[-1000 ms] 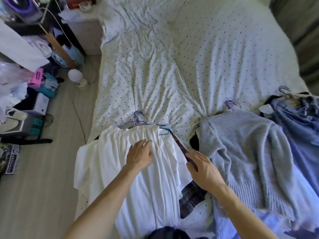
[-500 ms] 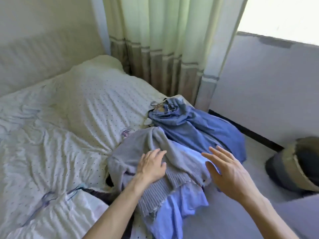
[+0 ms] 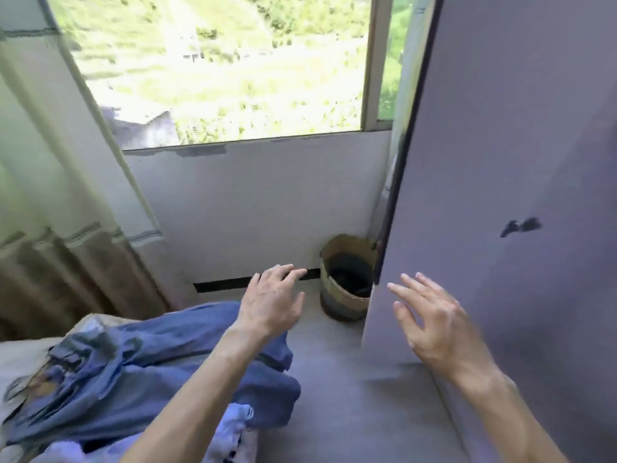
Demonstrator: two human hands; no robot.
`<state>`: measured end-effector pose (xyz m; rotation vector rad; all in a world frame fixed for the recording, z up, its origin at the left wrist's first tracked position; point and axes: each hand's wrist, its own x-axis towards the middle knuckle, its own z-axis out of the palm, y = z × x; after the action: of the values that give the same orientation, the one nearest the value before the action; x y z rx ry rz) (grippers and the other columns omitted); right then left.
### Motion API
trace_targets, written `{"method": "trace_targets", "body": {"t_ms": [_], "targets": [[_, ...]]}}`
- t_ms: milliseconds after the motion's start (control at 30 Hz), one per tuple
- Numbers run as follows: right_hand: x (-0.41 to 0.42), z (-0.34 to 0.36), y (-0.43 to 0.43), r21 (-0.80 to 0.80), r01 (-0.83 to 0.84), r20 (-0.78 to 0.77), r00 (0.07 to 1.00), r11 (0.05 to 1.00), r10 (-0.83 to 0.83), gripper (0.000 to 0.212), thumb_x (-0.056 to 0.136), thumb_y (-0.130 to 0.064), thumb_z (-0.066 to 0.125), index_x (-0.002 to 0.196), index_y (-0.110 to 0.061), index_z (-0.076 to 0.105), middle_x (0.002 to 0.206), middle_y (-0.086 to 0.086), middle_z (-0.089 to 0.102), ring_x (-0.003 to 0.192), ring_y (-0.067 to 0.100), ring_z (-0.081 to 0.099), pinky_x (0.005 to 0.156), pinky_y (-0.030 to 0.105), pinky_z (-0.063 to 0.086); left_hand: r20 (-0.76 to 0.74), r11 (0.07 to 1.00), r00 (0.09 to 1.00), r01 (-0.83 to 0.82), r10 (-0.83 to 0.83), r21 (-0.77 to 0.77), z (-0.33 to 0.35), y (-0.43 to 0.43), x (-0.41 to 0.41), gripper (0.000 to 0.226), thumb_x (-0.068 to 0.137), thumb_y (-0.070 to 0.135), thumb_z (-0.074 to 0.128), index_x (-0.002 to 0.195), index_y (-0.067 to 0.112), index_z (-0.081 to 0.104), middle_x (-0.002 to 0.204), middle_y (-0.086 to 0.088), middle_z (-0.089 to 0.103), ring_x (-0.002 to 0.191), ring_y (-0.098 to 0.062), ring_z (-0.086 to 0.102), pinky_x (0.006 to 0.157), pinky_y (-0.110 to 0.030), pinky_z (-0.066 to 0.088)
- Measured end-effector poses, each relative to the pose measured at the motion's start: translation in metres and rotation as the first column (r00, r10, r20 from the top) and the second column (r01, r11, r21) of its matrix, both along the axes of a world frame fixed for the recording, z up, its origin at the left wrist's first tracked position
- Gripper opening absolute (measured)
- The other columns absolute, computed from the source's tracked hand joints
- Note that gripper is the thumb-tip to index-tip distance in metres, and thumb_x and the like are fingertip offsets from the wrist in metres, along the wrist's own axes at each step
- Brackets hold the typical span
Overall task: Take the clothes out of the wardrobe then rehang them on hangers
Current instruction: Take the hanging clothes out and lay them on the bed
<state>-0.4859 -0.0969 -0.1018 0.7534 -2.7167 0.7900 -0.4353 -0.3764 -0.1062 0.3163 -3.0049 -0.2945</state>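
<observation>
- Left hand [image 3: 270, 302], centre of frame: raised, fingers spread and slightly bent, holding nothing. It hangs over the far edge of the blue clothes, with the wall behind it.
- Right hand [image 3: 430, 317], right of centre: also empty, fingers fanned out straight, palm turned away. It sits in front of the lower left part of the wardrobe door [image 3: 500, 145]; whether it touches the door cannot be told.
- Wardrobe door: flat grey panel filling the right side of the frame, with a small dark handle [image 3: 521, 227] at mid-height.
- Blue clothes [image 3: 140, 379]: a crumpled dark blue heap at lower left, lying on the corner of the bed [image 3: 20, 354]. The left forearm crosses over the heap.
- Pale blue garment [image 3: 233, 426]: bottom centre, partly under the dark blue heap.
- Woven basket [image 3: 344, 295]: on the grey floor [image 3: 350, 396] in the corner, just beside the door's left edge, dark inside.
- Window [image 3: 217, 61]: upper centre, bright greenery outside.
- Curtain [image 3: 50, 195]: left edge, pale above, brown at the bottom.
- Picture is motion-blurred; fine details in the clothes are unreadable.
</observation>
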Motion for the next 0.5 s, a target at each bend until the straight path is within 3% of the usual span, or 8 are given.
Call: {"method": "trace_targets", "body": {"t_ms": [133, 233, 500], "targets": [[-0.016, 0.003, 0.069, -0.001, 0.256, 0.006, 0.967, 0.967, -0.256, 0.035, 0.099, -0.032, 0.055, 0.133, -0.034, 0.062, 0.146, -0.008, 0.053, 0.144, 0.011, 0.037, 0.118, 0.038, 0.031, -0.024, 0.963, 0.963, 0.27, -0.27, 0.016, 0.006, 0.072, -0.093, 0.051, 0.098, 0.042, 0.047, 0.148, 0.039, 0.039, 0.155, 0.013, 0.036, 0.145, -0.012, 0.029, 0.116, -0.03, 0.022], [-0.019, 0.008, 0.116, 0.001, 0.431, -0.028, 0.902, 0.902, -0.431, 0.034, 0.099, -0.03, 0.057, 0.133, -0.03, 0.063, 0.144, -0.006, 0.055, 0.142, 0.013, 0.04, 0.117, 0.035, 0.033, -0.043, 0.881, 0.881, 0.473, -0.472, 0.017, 0.011, 0.132, -0.15, 0.051, 0.099, 0.044, 0.046, 0.149, 0.04, 0.037, 0.155, 0.014, 0.036, 0.145, -0.011, 0.028, 0.117, -0.03, 0.022], [0.003, 0.024, 0.201, 0.006, 0.82, -0.073, 0.572, 0.573, -0.817, 0.035, 0.1, -0.029, 0.056, 0.134, -0.027, 0.063, 0.143, -0.006, 0.056, 0.142, 0.015, 0.04, 0.115, 0.033, 0.033, -0.128, 0.564, 0.562, 0.825, -0.817, 0.02, 0.048, 0.27, -0.243, 0.053, 0.1, 0.04, 0.045, 0.152, 0.039, 0.033, 0.16, 0.011, 0.029, 0.147, -0.015, 0.027, 0.119, -0.031, 0.019]]}}
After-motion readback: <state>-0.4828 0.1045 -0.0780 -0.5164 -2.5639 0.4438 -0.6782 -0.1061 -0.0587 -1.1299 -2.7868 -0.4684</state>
